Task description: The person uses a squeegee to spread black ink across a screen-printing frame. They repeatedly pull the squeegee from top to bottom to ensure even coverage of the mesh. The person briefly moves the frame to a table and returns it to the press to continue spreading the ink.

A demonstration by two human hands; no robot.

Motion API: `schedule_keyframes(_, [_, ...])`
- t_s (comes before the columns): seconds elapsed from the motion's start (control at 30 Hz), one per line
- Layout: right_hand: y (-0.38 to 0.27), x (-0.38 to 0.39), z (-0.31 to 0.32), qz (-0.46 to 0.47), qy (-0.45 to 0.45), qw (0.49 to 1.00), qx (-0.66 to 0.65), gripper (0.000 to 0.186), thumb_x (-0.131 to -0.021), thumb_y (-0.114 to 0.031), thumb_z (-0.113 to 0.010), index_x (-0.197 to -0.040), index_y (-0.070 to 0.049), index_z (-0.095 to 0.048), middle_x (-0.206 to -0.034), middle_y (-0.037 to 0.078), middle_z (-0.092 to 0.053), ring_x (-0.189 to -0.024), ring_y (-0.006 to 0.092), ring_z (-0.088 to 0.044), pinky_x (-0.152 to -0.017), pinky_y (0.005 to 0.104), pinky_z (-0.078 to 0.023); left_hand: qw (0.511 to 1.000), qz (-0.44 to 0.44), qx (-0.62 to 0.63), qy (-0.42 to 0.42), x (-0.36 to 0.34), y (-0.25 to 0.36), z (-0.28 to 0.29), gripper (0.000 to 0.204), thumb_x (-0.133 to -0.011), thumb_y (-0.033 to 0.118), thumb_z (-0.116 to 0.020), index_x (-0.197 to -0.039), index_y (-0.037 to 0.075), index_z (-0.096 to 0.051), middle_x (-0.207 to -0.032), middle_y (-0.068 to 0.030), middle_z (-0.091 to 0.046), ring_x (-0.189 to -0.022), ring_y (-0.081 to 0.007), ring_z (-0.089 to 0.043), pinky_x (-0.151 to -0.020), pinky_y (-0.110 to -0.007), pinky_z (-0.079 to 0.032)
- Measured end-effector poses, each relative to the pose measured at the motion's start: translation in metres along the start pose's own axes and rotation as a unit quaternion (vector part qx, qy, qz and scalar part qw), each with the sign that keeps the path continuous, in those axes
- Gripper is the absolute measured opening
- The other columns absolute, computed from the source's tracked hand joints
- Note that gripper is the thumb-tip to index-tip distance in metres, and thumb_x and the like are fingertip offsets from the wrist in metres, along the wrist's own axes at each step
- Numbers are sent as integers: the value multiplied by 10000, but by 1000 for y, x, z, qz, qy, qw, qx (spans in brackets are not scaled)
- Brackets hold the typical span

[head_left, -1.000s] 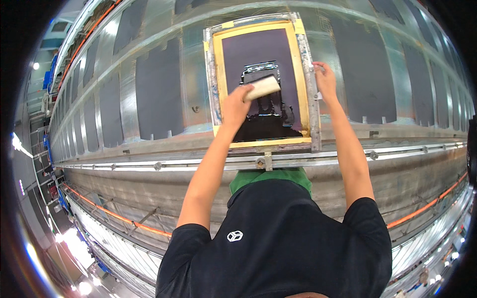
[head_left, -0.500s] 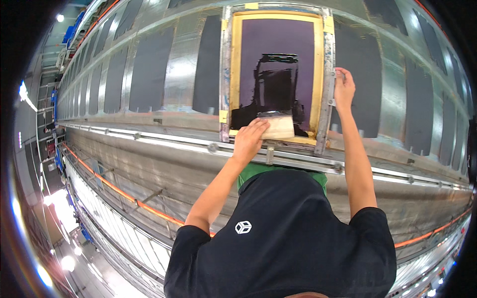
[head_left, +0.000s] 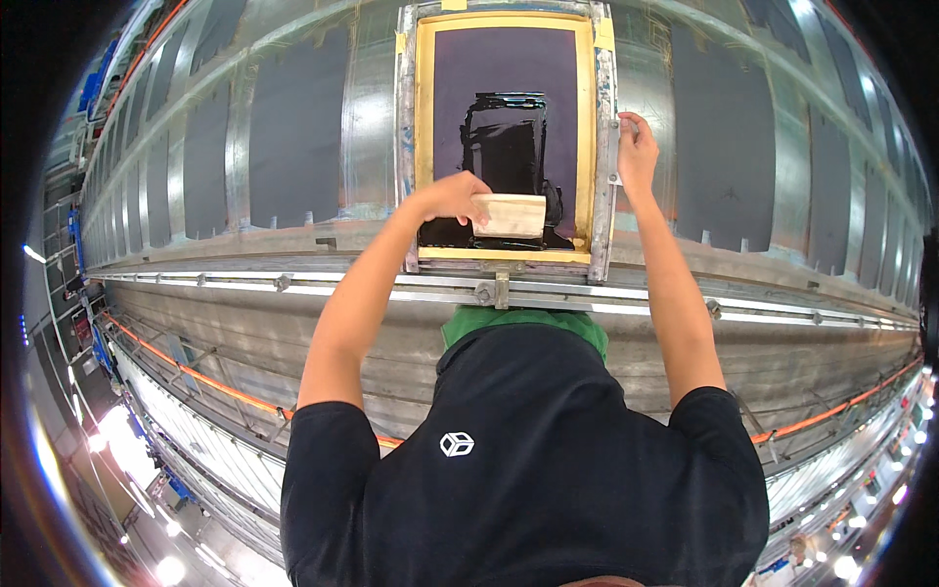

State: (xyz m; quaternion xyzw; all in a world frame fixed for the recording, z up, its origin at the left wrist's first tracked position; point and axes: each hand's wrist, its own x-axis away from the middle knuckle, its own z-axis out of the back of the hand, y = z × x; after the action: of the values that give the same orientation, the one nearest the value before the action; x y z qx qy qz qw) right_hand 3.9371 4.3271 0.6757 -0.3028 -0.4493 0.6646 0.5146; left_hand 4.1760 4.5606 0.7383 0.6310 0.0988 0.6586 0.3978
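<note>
Our L hand [head_left: 455,199] is closing partway round the L end of a pale wooden block [head_left: 514,217], fingers bent. The block is lying crosswise nr the near end of a framed screen [head_left: 424,127], over shiny blk ink [head_left: 509,157]. Our R hand [head_left: 638,157] is hanging half-curled at the frame's R side, fingertips bunching beside a metal strip [head_left: 614,152]; can't tell if they're actually gripping it.

Surface, L to R: dk grey panels [head_left: 298,127] are lying in a row on a shiny metal table [head_left: 370,98]; the screen is standing out mid-row w/ yellow edging & a purplish face, ink pooling on its near half; more grey panels are running off R. A metal rail [head_left: 391,292] is crossing on our side.

Room: far L, bright lamps [head_left: 168,570] are glaring; an orange pipe [head_left: 196,368] is running below the rail, showing again R of our blk shirt [head_left: 548,460]; more small lights are glowing far R.
</note>
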Motion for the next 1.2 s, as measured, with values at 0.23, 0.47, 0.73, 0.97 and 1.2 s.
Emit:
schedule_keyframes(0.23, [-15, -13, 14, 204, -21, 948, 244, 324, -949, -337, -694, -1213, -149, -712, -1028, 98, -688, -945, 278, -639, -857, 410, -493, 985, -12, -32, 172, -4, 33, 79, 376, -782, 134, -826, -1130, 16, -743, -899, -101, -750, -841, -172, -704, -696, -331, -564])
schedule_keyframes(0.47, [-109, -18, -44, 315, -233, 858, 332, 425, -813, -260, -798, -1215, -155, -713, -1229, 32, -681, -1107, 283, -594, -951, 419, -461, 860, -178, -160, 451, -26, 54, 52, 288, -861, 50, -698, -1147, 58, -727, -1029, -164, -737, -978, -363, -703, -848, -405, -545])
schedule_keyframes(0.73, [-57, 123, -7, 305, -248, 885, 251, 458, -743, -121, -768, -1195, -113, -695, -1203, 21, -683, -1046, 250, -585, -876, 410, -441, 833, -247, -230, 440, 19, -6, -72, 483, -758, -149, -581, -1201, 30, -655, -1221, -156, -688, -1175, -384, -643, -988, -442, -537])
schedule_keyframes(0.97, [-75, 73, -20, 317, -195, 896, 243, 414, -748, -97, -765, -1154, -166, -717, -1190, -14, -707, -1063, 250, -611, -950, 427, -449, 820, -275, -206, 457, 7, 19, -16, 321, -837, -84, -596, -1124, 35, -681, -1155, -151, -707, -1058, -356, -686, -914, -431, -560])
schedule_keyframes(1.2, [-70, 9, -50, 365, -151, 886, 245, 299, -784, -140, -776, -1082, -154, -750, -1061, -22, -737, -974, 249, -624, -842, 416, -479, 827, -247, -223, 453, -30, 32, 43, 394, -847, -18, -652, -1207, 130, -712, -1112, -143, -733, -1006, -350, -709, -847, -410, -564])
